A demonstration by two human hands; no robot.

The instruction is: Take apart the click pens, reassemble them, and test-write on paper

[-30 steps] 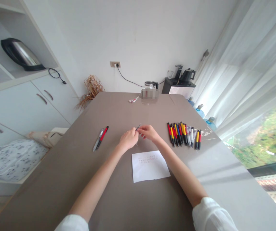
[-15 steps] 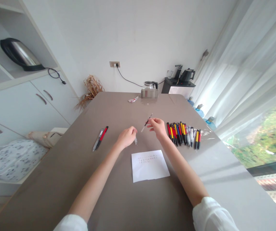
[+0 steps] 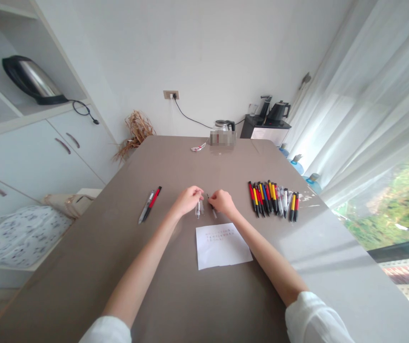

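Observation:
My left hand [image 3: 189,200] is closed, with its fingertips pinched at the upper end of a clear pen barrel [image 3: 198,210]. Another clear piece seems to lie right beside that barrel, too small to make out well. My right hand [image 3: 222,202] is down at the tabletop, fingers closed around a thin pen refill [image 3: 214,213]. The refill's dark end pokes out above the fingers and its clear end below, while the middle is hidden. Just in front of both hands lies a white sheet of paper [image 3: 223,252] with small handwriting.
Several red, yellow, blue and clear pens [image 3: 273,199] lie in a row on the right of the table [image 3: 175,295]. A red-and-black pen [image 3: 152,204] and a clear pen [image 3: 146,207] lie on the left. A glass pot [image 3: 222,126] stands at the far edge.
My right hand has come down and toward me, bringing the refill from mid-air to the tabletop. My left hand has shifted slightly; more of the clear barrel shows below its fingers.

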